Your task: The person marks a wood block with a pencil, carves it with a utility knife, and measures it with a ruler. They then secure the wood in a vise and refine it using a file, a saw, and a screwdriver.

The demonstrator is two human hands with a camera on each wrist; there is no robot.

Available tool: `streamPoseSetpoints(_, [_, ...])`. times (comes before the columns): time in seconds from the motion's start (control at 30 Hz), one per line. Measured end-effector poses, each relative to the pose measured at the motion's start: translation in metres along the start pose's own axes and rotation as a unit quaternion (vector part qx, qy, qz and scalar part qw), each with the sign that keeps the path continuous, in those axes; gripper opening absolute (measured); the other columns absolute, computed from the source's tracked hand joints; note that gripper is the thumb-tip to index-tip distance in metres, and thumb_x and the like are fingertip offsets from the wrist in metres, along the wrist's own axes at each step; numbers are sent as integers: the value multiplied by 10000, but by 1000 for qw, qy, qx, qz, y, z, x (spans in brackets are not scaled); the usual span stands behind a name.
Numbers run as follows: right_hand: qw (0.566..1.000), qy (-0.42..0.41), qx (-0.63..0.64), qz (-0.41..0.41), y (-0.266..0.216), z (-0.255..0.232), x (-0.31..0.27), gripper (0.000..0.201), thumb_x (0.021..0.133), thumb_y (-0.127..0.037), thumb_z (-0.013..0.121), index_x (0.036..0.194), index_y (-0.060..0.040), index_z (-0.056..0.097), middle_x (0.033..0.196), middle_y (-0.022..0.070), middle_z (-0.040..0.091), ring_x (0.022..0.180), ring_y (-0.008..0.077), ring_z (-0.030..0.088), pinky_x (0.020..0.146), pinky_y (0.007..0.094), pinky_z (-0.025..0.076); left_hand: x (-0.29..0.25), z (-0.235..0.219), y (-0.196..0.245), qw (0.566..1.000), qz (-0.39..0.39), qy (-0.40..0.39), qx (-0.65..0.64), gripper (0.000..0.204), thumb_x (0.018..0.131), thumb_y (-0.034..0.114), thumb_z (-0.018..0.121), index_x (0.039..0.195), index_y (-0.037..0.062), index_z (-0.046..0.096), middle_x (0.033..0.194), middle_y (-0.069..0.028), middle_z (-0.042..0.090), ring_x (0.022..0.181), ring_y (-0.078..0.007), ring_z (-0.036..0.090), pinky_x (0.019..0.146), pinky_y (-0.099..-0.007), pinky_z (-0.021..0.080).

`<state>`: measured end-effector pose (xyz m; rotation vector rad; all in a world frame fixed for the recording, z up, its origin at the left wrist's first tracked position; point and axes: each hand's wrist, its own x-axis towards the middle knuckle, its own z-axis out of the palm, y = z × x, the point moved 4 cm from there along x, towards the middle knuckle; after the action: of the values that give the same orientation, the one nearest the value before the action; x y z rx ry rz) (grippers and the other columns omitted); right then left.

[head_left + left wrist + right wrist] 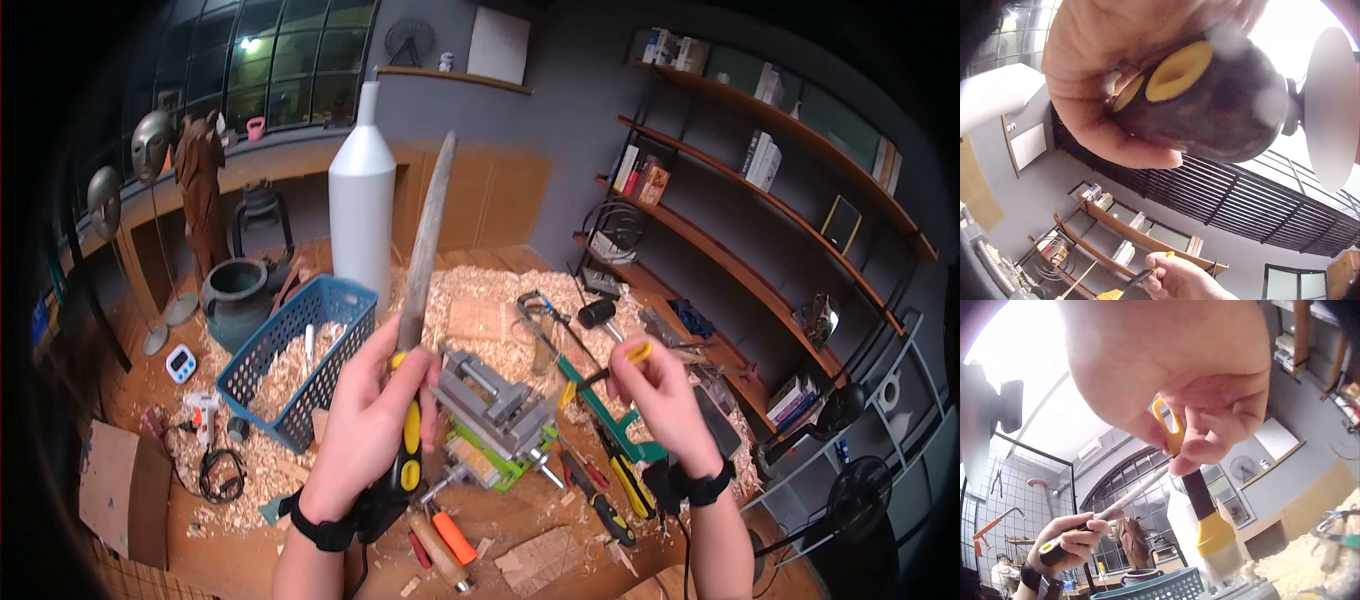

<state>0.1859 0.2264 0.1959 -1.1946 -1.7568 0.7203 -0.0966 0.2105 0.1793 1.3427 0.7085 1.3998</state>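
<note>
My left hand (pixel 368 420) is curled round the black and yellow handle (pixel 411 450) of a long grey file (pixel 426 240), which stands nearly upright, tip up. In the left wrist view the fingers wrap the dark handle (pixel 1210 106) with its yellow ovals. My right hand (pixel 662 405) pinches the yellow looped end of a small brush; in the right wrist view the brush (pixel 1197 494) hangs with its pale bristles down. Between the hands, on the bench, is a grey metal vise (pixel 495 405) with a green base.
A blue basket (pixel 262 395) of shavings stands left, a white bottle (pixel 362 200) behind it. A green-framed saw (pixel 600 405), a black mallet (pixel 597 314) and several hand tools lie at the right. A glue gun (pixel 203 415) lies at the left. Wood shavings (pixel 470 275) cover much of the bench.
</note>
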Motion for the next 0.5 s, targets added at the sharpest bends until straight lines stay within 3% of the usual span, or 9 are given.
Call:
streamPoseSetpoints(0.07, [994,68,79,16,20,-11,-14,89,1015,-146,566,1031,-59,568,734,-14,598,635,37,518,564,195,385,-1,-1,-3,1000,-24,20,2,348,1032,121,460,1357,-5,447,872,-43,546,481,-95,558,428,-215,461])
streamPoseSetpoints(0.2, [979,167,106,42,30,-26,-36,103,1023,-149,554,1021,-47,561,740,7,602,645,49,537,576,198,405,-1,1,-3,998,-39,50,29,309,1027,110,462,1308,-16,467,854,-46,552,480,-87,554,411,-213,462])
streamPoseSetpoints(0.5, [975,136,170,41,49,-14,-39,53,1011,-86,541,1030,-38,554,824,17,609,712,51,566,617,192,435,0,10,-8,993,-15,105,46,392,1017,126,464,1354,-67,412,832,-63,540,433,-89,510,378,-219,457])
